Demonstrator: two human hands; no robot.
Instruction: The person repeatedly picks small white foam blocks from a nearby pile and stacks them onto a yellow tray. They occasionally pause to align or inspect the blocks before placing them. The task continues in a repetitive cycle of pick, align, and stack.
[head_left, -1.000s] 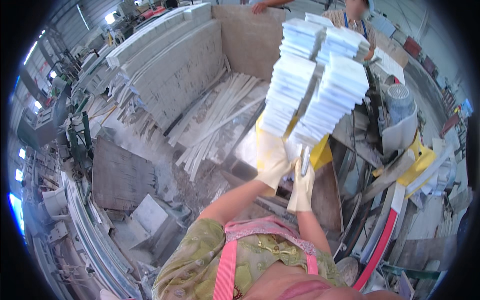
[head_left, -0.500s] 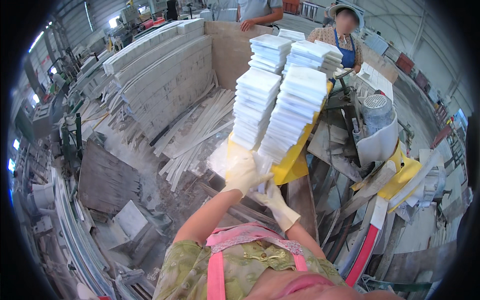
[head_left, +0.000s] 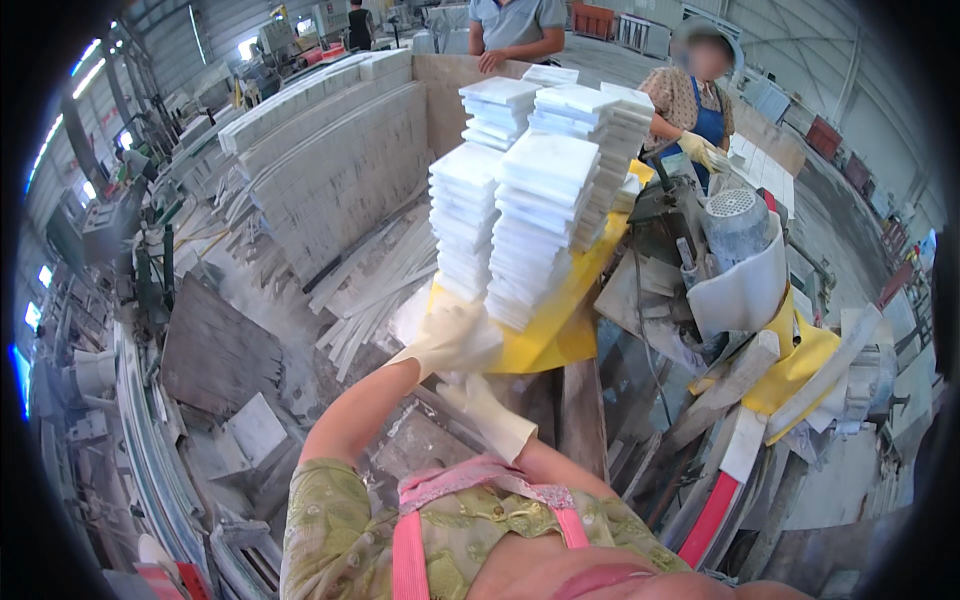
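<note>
White square stone tiles (head_left: 540, 215) stand in uneven, jagged-edged stacks on a yellow sheet (head_left: 560, 345). The cream-gloved left hand (head_left: 452, 335) and cream-gloved right hand (head_left: 473, 398) are close together before them; their grip is unclear.

I find the way straight ahead of the left hand (head_left: 448, 337) blocked by tall white tile stacks (head_left: 543, 215), with only a narrow slit between the front two. Right of them I can pass over the bare strip of yellow sheet (head_left: 572, 335), until the motor (head_left: 735, 215) and a curved white panel (head_left: 738, 295) bar me. Leftward, above the loose strips (head_left: 378, 285), I have open air as far as the slab pile (head_left: 345, 170). A co-worker's gloved hand (head_left: 697, 150) occupies the far right, beyond the stacks.
</note>
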